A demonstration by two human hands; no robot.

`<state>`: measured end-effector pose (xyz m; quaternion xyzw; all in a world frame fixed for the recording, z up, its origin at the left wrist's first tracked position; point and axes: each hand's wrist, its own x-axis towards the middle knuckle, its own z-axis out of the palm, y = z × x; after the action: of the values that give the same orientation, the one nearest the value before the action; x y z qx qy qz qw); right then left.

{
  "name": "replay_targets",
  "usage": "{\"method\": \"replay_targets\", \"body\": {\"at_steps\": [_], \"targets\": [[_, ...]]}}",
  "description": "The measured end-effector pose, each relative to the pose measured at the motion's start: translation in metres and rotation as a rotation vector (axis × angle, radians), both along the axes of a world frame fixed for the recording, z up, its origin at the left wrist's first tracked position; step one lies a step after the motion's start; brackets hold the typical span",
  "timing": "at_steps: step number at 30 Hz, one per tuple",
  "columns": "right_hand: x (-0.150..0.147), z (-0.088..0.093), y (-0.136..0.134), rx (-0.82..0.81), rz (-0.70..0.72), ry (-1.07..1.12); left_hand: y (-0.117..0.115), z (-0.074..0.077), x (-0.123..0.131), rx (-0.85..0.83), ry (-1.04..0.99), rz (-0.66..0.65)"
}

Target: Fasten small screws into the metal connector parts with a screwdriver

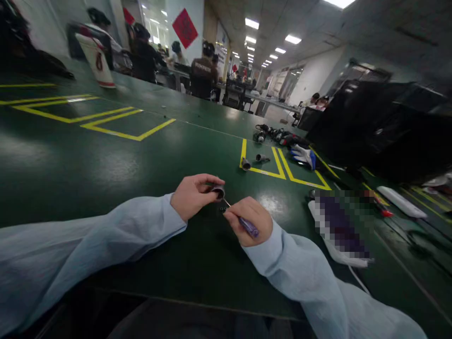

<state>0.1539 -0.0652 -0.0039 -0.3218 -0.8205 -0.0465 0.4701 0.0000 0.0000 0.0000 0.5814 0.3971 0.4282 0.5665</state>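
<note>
Between the thumb and fingers of my left hand (194, 195) is a small grey cup-shaped metal part (219, 192), its open end turned toward my right. My right hand (251, 219) is closed around the purple handle of a screwdriver (249, 227). The thin shaft points up and left, and its tip is at or very near the rim of the cup-shaped part; whether it touches I cannot tell. A few tiny dark pieces lie on the table just below the part. Two similar grey parts, one at the left (246, 164) and one at the right (262, 158), lie farther off by yellow tape.
The green table (141, 165) carries yellow tape outlines. A blue-and-white glove (302, 156) and a heap of dark parts (271, 135) lie at the back right. Nearer on the right is a pixelated flat item (339, 226). A paper cup (97, 61) stands far left; people sit beyond.
</note>
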Motion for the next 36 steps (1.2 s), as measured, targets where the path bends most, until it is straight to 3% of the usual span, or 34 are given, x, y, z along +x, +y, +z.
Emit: {"method": "replay_targets", "body": {"at_steps": [15,20,23,28,36], "targets": [[-0.002,0.006,-0.005,-0.034,-0.002,-0.054,-0.004,0.004,0.001,-0.007,0.006,-0.014],[0.001,0.008,-0.01,-0.077,-0.002,0.028,-0.001,0.002,0.001,-0.031,-0.007,-0.023],[0.006,0.006,-0.01,-0.212,-0.117,0.282,0.002,0.001,0.0,-0.058,-0.015,-0.007],[0.01,-0.003,0.001,-0.625,-0.25,0.607,0.002,0.004,0.0,-0.098,-0.04,0.036],[0.01,-0.01,0.008,-0.666,-0.266,0.539,0.002,0.006,-0.001,-0.12,-0.047,0.02]]}}
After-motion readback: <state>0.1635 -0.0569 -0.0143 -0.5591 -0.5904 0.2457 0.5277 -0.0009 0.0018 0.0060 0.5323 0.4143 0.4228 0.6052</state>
